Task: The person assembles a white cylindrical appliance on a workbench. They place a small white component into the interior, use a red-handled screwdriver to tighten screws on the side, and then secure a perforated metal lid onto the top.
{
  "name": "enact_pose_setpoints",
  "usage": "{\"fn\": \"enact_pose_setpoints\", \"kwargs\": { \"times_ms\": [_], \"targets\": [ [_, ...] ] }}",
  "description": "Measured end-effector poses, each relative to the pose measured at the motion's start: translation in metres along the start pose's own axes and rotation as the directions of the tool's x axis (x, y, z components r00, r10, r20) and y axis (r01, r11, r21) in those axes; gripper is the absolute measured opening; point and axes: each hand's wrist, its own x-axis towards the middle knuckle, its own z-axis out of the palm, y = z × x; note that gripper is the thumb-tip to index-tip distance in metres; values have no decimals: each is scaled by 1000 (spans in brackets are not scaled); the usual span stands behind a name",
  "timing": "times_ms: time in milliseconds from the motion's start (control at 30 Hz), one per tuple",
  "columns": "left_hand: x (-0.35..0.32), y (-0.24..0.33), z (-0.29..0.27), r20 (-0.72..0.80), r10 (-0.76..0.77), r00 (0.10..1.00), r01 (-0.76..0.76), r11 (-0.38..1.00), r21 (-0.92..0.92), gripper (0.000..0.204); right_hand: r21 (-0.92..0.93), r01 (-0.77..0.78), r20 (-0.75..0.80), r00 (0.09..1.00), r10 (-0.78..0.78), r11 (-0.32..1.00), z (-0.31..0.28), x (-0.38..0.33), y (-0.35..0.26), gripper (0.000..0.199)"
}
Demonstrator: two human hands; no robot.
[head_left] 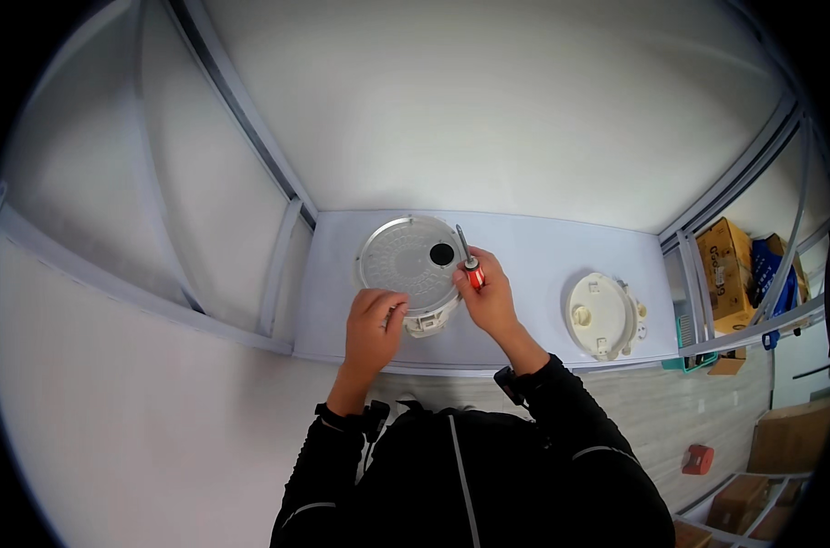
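A round grey metal appliance lid (407, 260) with a black hole in it lies on the white table (543, 247), on top of a white plastic base. My left hand (375, 317) grips the lid's near edge. My right hand (490, 290) holds a screwdriver (470, 260) with a red handle; its shaft points up and away, beside the lid's right rim. Both forearms wear black sleeves.
A second round white plastic cover (599, 315) lies on the table to the right. White partition walls enclose the table on the left and behind. Cardboard boxes (727, 274) stand on the right, more boxes (780, 438) and a small red object (698, 458) sit on the floor.
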Motion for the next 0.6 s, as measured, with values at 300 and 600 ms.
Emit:
{"fn": "enact_pose_setpoints", "kwargs": {
  "times_ms": [300, 600],
  "targets": [
    [-6, -16, -29, 98, 30, 995, -42, 991, 125, 10, 17, -84, -3, 996, 84, 996, 0, -2, -2, 21],
    [-4, -41, -22, 88, 111, 990, -112, 994, 5, 12, -3, -98, 35, 995, 98, 995, -2, -1, -6, 45]
  ]
}}
